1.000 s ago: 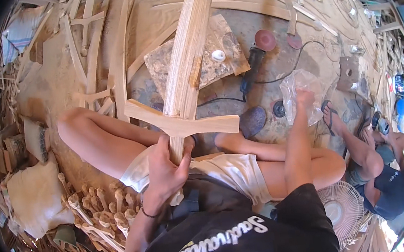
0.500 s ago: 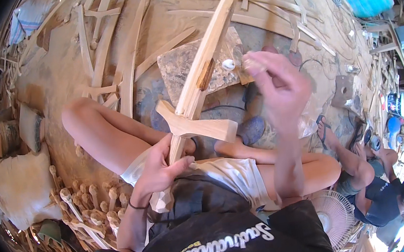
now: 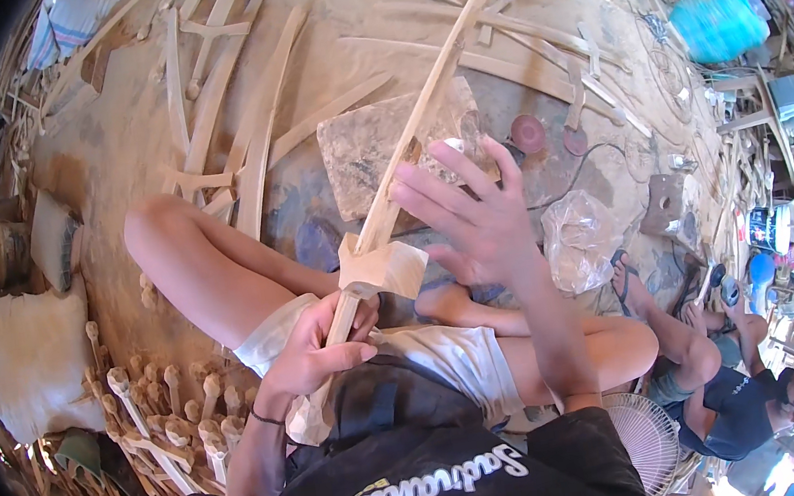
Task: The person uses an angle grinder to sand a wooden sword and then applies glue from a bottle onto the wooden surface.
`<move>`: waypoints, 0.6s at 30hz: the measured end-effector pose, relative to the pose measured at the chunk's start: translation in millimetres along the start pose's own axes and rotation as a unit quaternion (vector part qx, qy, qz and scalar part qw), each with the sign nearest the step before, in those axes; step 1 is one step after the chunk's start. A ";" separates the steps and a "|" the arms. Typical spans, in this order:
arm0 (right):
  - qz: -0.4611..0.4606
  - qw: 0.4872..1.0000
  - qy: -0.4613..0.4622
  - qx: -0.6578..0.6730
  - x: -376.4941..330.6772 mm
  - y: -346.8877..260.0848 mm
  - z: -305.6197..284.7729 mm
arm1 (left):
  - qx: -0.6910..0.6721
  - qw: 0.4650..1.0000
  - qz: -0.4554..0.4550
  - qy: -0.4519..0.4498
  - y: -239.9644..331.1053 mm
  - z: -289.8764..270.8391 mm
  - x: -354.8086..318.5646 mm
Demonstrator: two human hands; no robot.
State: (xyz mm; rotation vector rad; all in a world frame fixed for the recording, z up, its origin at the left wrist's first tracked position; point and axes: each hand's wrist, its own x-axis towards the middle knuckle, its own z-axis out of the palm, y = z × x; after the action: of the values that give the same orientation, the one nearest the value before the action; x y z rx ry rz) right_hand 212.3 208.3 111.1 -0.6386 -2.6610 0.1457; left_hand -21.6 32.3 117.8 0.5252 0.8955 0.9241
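My left hand (image 3: 318,349) is wrapped round the grip of a pale wooden sword (image 3: 384,267), just below its crossguard. The blade slants up and away to the right, seen nearly edge-on, and the faceted pommel (image 3: 310,421) rests near my lap. Close beside the blade's lower part, my right hand (image 3: 474,217) is raised with its fingers spread. I see nothing held in it; whether its fingertips touch the blade I cannot tell. Beneath the blade lies a worn, flat slab (image 3: 355,149) on the ground, partly hidden by blade and hand.
Several unfinished wooden swords (image 3: 231,110) lie on the dusty ground ahead. A clear plastic bag (image 3: 580,240) sits right of my hand. Knobbed wooden hilts (image 3: 178,428) stand at my left. A fan (image 3: 638,436) and another person (image 3: 732,395) are at the right.
The sword has turned about its length, so its blade shows narrower and its dark patch is out of sight. My right hand has moved left toward the blade, its fingers going from curled to spread.
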 end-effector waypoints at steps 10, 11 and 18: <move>-0.002 1.000 0.021 -0.010 7.0 18.9 -7.4 | -0.080 0.995 -0.039 -0.041 -6.5 3.1 -6.6; 0.019 0.999 0.047 -0.007 6.9 31.2 -3.0 | -0.084 0.994 -0.046 -0.045 -6.5 2.1 -7.5; -0.026 0.999 -0.001 -0.040 3.4 21.8 -0.1 | -0.086 0.994 -0.059 -0.042 0.3 7.2 -10.4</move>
State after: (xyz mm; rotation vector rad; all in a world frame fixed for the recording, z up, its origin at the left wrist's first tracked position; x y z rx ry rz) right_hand 218.6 229.2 108.3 -0.5942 -2.6938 0.0249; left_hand -18.8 23.5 126.4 0.3563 0.7544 0.8567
